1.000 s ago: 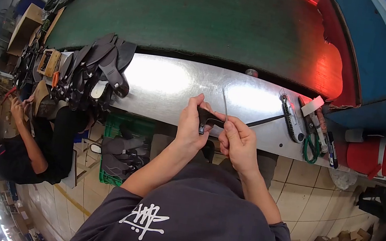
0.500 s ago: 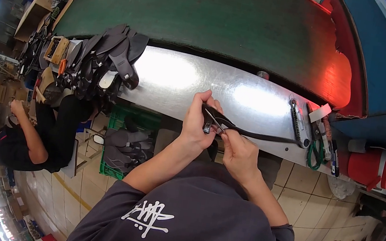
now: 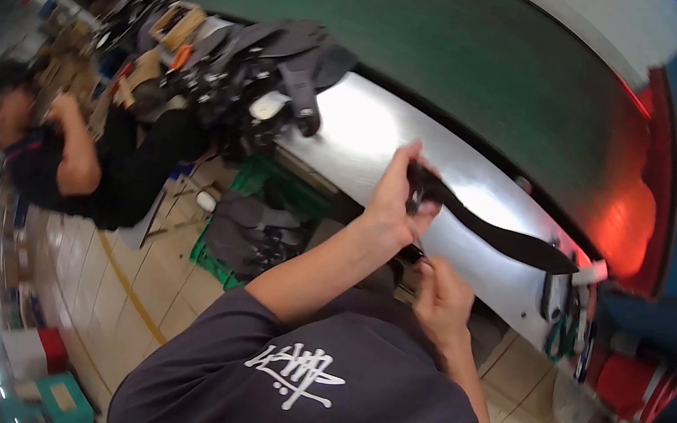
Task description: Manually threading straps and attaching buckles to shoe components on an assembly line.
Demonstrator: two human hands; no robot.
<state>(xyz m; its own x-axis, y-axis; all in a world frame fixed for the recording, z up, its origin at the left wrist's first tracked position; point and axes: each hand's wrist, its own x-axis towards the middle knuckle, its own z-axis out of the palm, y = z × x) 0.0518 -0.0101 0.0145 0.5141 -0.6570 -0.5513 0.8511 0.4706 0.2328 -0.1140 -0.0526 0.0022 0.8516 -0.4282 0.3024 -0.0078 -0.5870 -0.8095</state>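
Note:
My left hand [image 3: 397,198] is closed around one end of a dark, curved sandal sole [image 3: 503,237], which has black strap parts at the gripped end. The sole sticks out to the right above the metal table edge, seen nearly side-on. Below and slightly right of it, my right hand [image 3: 444,300] is closed in a pinch, apart from the left. A thin dark piece shows at its fingertips, too blurred to name. Left of my hands, a heap of dark sandals [image 3: 246,69] with buckles lies on the table.
Behind the metal table [image 3: 358,132] runs a green conveyor belt [image 3: 433,30]. Tools and green-handled scissors [image 3: 560,338] lie at right, near a red container [image 3: 634,387]. A green crate [image 3: 207,255] holding dark soles stands below. A co-worker [image 3: 62,142] sits at left.
The view has turned, so the table slants down to the right. My right hand has drawn down away from the sole; my left hand still holds it, its free end now tilted lower right.

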